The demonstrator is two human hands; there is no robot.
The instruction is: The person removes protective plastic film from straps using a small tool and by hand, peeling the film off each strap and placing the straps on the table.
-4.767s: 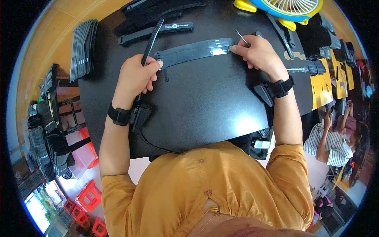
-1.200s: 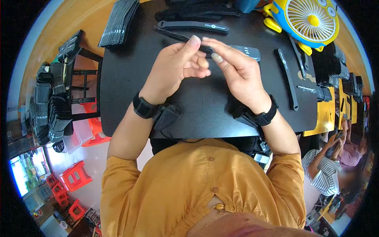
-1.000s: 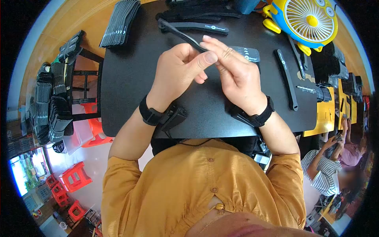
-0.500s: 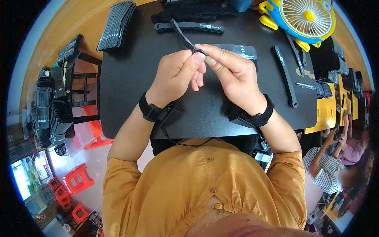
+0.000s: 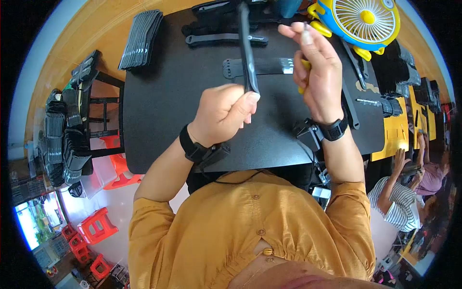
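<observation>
My left hand (image 5: 224,113) is closed around the lower end of a black strap (image 5: 247,48), which stands up from the fist toward the far table edge. To its right, my right hand (image 5: 321,72) is raised, apart from the strap. Its fingers are curled around a small yellow item (image 5: 305,63), mostly hidden in the palm. A tiny dark tip shows near the thumb and forefinger; I cannot tell what it belongs to. Beyond the hands lie a flat black strap with a rounded end (image 5: 207,39) and a wider dark strip with holes (image 5: 269,66).
A bundle of grey-black straps (image 5: 140,41) stands at the table's far left. At the back right is a yellow and blue fan (image 5: 366,19). More straps (image 5: 353,108) lie on the right of the black table (image 5: 163,115). Another person (image 5: 397,202) works at the right.
My hands have separated. The right hand moved up and right, off the strap, and the yellow item now shows in it. The left hand keeps the strap, now more upright.
</observation>
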